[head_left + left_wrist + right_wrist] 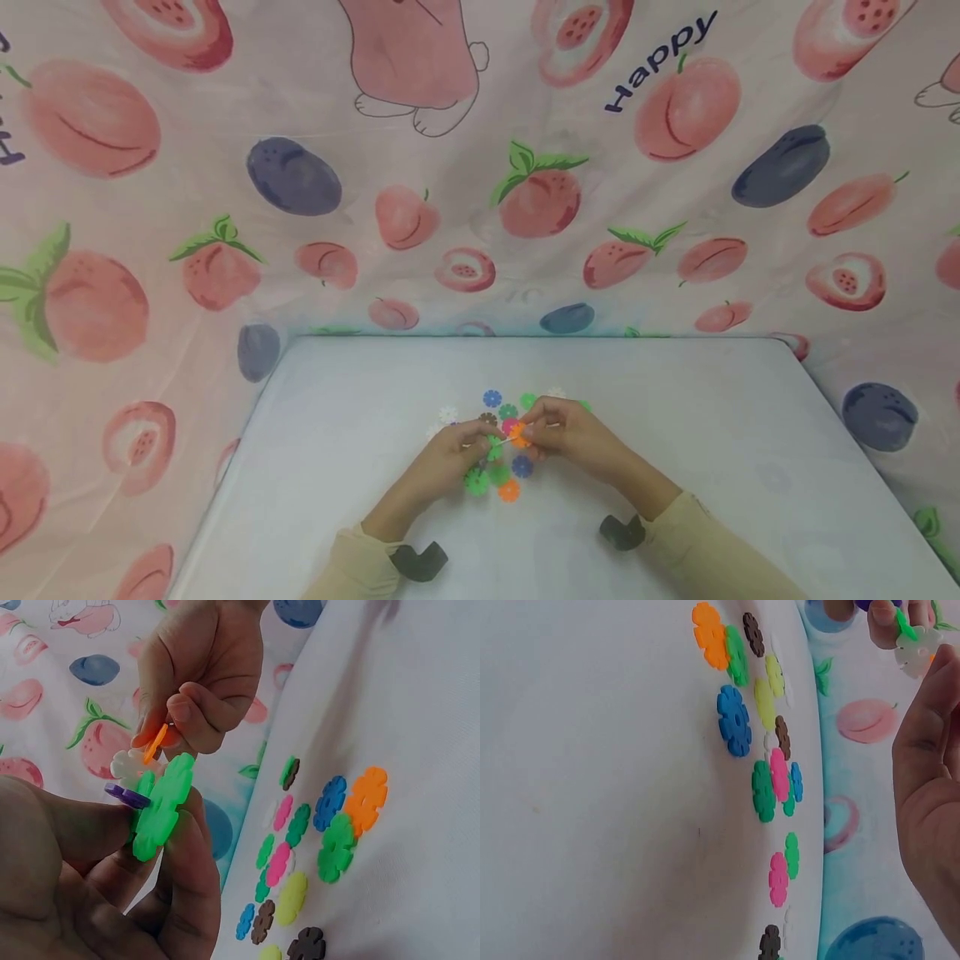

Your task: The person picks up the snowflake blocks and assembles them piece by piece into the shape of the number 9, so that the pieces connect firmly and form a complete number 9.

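My left hand (450,457) pinches a bright green flower-shaped plastic disc (163,810) between thumb and fingers, raised over the table. Joined at the green disc are a purple disc (126,796), seen edge-on, and a whitish disc (129,766). Facing it, my right hand (576,432) pinches an orange disc (155,744) between thumb and forefinger, its other fingers curled. In the left wrist view the orange disc is close to the whitish one; whether they touch, I cannot tell. The right wrist view catches only part of the right hand, with the whitish disc (917,654) by its fingertips.
Several loose discs lie on the white table (337,417) beneath and around the hands, among them a blue disc (734,721), a pink disc (778,879) and an orange disc (509,490). Behind the table hangs a fruit-print cloth (465,167). Dark bands circle both wrists.
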The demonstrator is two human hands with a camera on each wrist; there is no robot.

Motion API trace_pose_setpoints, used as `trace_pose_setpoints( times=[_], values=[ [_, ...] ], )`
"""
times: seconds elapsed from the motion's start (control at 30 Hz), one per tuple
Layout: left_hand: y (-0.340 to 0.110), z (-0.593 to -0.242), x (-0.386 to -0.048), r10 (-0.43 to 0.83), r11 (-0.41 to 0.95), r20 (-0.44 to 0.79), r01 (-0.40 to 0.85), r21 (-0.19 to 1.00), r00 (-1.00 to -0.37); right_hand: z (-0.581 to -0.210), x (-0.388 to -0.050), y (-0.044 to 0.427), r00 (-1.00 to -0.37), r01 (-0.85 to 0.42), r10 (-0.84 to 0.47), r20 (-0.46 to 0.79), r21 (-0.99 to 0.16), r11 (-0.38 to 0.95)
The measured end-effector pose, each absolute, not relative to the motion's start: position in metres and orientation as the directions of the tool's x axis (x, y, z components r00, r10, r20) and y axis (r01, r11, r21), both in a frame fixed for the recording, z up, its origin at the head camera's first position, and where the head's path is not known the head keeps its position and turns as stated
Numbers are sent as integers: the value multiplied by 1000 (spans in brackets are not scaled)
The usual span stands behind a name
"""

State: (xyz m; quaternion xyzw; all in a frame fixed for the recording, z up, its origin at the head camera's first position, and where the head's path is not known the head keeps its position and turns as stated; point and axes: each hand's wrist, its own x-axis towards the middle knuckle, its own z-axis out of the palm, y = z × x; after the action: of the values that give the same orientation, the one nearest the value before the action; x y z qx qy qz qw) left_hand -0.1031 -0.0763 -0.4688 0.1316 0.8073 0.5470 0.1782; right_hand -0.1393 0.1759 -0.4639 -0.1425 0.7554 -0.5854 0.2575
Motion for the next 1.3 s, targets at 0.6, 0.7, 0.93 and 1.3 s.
trace_pose_setpoints(
  times=[0.6,0.7,0.93,1.3],
  values=[
    [-81,-468,-102,279,346,-231,-127,930,-932,-464,-155,217,-897,125,-353,-267,-917,378],
    [-82,-467,-102,288,336,-225,-122,934,-931,-468,-158,227,-906,131,-321,-276,-904,407],
    [-81,-469,-102,306,332,-204,-96,938,-930,-478,-166,245,-925,210,-197,-325,-868,449],
    [-80,-468,-101,322,302,-208,-108,947,-923,-490,-175,258,-936,226,-101,-337,-795,562]
  ],
)
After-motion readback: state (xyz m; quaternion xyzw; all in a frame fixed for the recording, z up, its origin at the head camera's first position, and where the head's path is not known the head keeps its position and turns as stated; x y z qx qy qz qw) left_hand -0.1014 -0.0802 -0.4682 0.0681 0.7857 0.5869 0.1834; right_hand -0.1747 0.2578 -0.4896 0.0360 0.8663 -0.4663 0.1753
